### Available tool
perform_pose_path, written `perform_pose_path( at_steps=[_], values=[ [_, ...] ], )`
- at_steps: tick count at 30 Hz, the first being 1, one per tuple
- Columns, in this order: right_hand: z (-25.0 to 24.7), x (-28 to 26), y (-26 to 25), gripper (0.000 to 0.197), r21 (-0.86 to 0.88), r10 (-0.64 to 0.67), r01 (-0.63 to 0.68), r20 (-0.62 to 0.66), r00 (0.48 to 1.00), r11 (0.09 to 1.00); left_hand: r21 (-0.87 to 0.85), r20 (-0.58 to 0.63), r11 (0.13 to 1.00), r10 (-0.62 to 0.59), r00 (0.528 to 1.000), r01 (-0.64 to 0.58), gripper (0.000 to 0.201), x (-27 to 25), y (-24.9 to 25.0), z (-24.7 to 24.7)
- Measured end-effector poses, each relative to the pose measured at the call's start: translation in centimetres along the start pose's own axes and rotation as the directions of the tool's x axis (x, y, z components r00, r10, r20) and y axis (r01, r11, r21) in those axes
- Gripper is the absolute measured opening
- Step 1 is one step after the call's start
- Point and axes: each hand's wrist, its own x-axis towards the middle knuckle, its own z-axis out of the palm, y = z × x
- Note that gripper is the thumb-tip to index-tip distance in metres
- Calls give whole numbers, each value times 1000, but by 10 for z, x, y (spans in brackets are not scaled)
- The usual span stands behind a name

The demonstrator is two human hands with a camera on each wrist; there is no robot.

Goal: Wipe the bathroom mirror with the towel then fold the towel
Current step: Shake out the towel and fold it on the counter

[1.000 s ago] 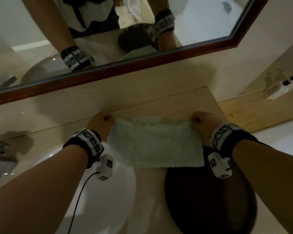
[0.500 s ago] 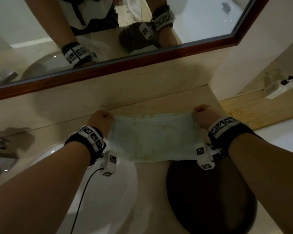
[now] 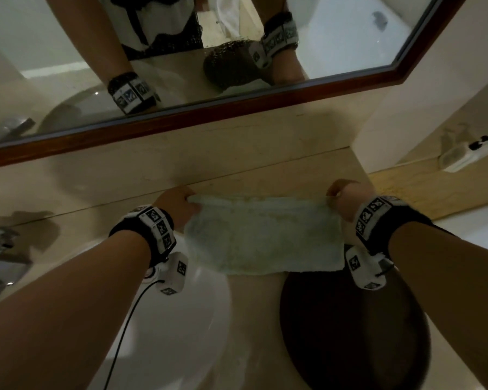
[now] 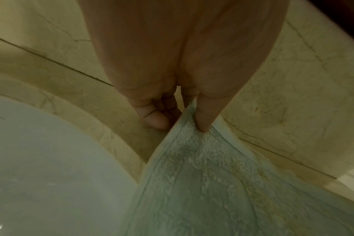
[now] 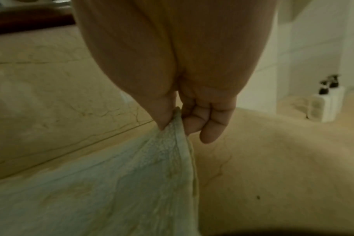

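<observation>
Nearest us, a dark round bowl (image 3: 330, 327) sits on the bench (image 3: 254, 319) below the towel's lower edge, with the white basin (image 3: 181, 319) to its left. Above the bowl we hold the pale towel (image 3: 262, 235) stretched flat between both hands, clear of the bench surface. The left hand (image 3: 175, 205) pinches the towel's upper left corner, thumb pressed onto the terry (image 4: 202, 124) while the remaining fingers curl beside it. The right hand (image 3: 347, 198) pinches the upper right corner in the same manner (image 5: 166, 118), its other fingers folded.

Compared with a second ago, the top edge has been drawn taut and the hanging panel is shorter and squarer; we judge that one fold is already in and the cloth is being straightened for the next. The wiping stage therefore appears finished.

Beyond the towel runs the stone backsplash (image 3: 209, 153), and above that the wood-framed mirror (image 3: 68, 66), which reflects our wrists. Far right of the towel, a white dispenser (image 3: 462, 159) stands on a ledge.
</observation>
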Motion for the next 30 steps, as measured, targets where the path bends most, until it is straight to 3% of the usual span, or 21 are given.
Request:
perform_pose_path(
  at_steps=[4, 7, 9, 12, 16, 19, 22, 24, 26, 28, 30],
  values=[
    [3, 1, -2, 32, -109, -58, 62, 43, 997, 992, -10, 6, 1000, -2, 1000, 2, 12, -7, 2, -10],
    [-9, -14, -5, 38, -71, -68, 74, 83, 994, 995, -156, 21, 988, -18, 1000, 21, 9, -18, 1, -25],
    [-23, -28, -4, 38, -47, -84, 89, 94, 992, 995, -277, 47, 960, -20, 999, 32, 16, -27, 0, -39],
    [-46, -47, 1, 27, 22, -119, 118, 70, 990, 993, -304, 74, 952, 60, 995, -35, 28, -48, 7, -64],
    [-84, -83, -3, 25, -11, -190, 190, -117, 975, 982, -260, -82, 946, 176, 981, -192, 22, -84, 23, -101],
    [-103, -107, -5, 18, 3, -252, 269, -336, 907, 963, -151, -290, 929, 284, 914, -337, 19, -112, 29, -116],
    [-94, -121, -2, 10, 17, -280, 320, -438, 854, 947, -87, -366, 907, 355, 860, -411, 13, -126, 19, -106],
    [-69, -123, 4, 16, -52, -279, 286, -444, 852, 957, 36, -336, 925, 367, 867, -378, 16, -122, 3, -80],
    [-32, -119, 12, 20, -153, -252, 211, -345, 904, 965, 126, -224, 942, 333, 916, -312, 19, -117, -16, -44],
    [6, -109, 20, 20, -184, -202, 172, -158, 967, 968, 105, -68, 974, 208, 976, -201, 15, -110, -36, -8],
    [31, -98, 24, 18, -117, -139, 132, -49, 989, 984, -61, 3, 998, 19, 1000, -18, 5, -104, -49, 14]
  ],
)
